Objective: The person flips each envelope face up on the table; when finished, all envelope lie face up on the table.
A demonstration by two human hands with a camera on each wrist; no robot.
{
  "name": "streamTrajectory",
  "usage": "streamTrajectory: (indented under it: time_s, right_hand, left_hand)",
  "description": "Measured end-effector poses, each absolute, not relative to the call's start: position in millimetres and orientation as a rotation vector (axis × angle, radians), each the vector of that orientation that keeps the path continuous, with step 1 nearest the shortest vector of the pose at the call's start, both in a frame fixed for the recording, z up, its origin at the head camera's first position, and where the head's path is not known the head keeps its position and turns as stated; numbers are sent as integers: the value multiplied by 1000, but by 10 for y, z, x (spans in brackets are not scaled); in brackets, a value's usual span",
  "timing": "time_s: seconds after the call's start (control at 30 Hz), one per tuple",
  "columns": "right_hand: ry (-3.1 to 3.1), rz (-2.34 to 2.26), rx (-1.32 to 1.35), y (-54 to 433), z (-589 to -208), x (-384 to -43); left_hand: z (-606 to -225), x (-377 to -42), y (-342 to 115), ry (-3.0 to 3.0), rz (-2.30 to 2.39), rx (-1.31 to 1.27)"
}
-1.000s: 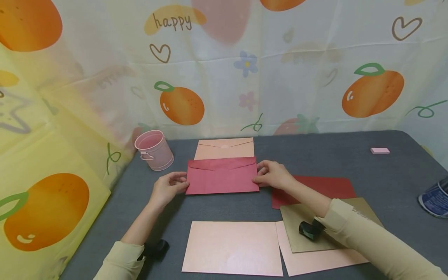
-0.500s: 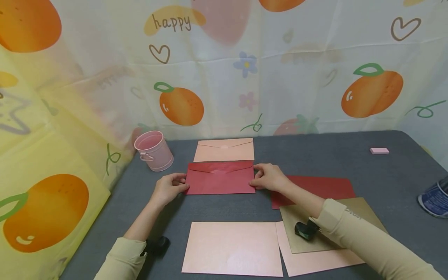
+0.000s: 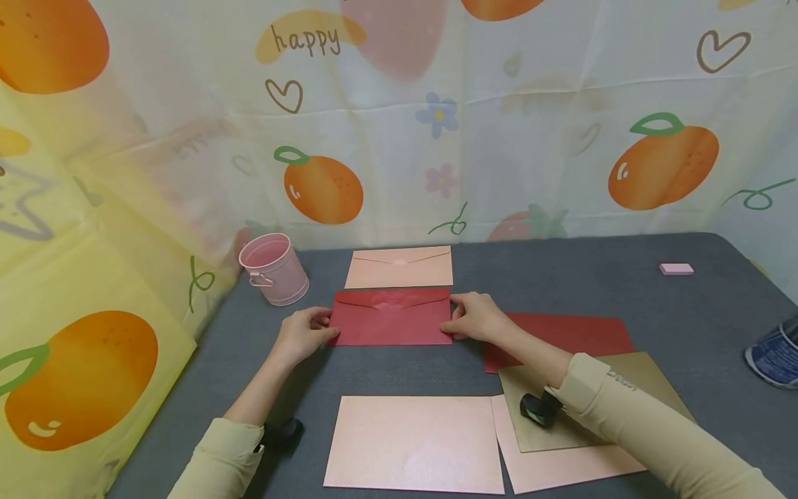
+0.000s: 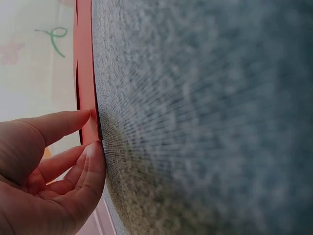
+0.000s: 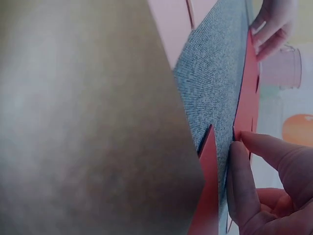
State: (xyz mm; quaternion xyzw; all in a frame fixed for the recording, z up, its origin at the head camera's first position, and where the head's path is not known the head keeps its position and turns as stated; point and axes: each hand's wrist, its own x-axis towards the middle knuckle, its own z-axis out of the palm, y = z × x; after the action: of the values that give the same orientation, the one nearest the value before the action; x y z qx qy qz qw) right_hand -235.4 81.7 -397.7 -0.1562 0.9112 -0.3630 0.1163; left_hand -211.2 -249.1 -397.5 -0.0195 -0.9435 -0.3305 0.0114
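Note:
A red envelope (image 3: 391, 320), its flap side facing up, lies just in front of a peach envelope (image 3: 402, 267) at the back of the table. My left hand (image 3: 302, 335) pinches its left short edge, thumb on top and fingertips at the underside, as the left wrist view shows. At the opposite short edge, my right hand (image 3: 479, 318) holds the envelope between thumb and fingers. In the right wrist view the envelope (image 5: 247, 93) runs between both hands, close over the grey tabletop (image 5: 210, 73).
A pink bucket (image 3: 274, 269) stands at the back left. Nearer lie a peach sheet (image 3: 414, 443), another peach piece (image 3: 567, 471), a gold envelope-like piece (image 3: 598, 436) and a darker red one (image 3: 580, 329), partly under my right arm. A pink block (image 3: 676, 269) and blue container (image 3: 773, 357) are right.
The red envelope has come down flatter and slightly toward me, uncovering the lower edge of the peach envelope. My right hand has shifted a little left with it; the left hand barely moved.

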Motion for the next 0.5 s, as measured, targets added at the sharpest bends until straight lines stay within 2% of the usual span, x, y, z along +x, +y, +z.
streamTrajectory:
  time_s: [0.37, 0.5]
  right_hand:
    - [2667, -1035, -447, 773, -3957, -2350]
    - [2727, -957, -520, 765, -3963, -2354]
  left_hand:
    - [-3985, -2152, -2450, -2968, -942, -74]
    - [-3976, -2145, -2429, -2987, -906, -96]
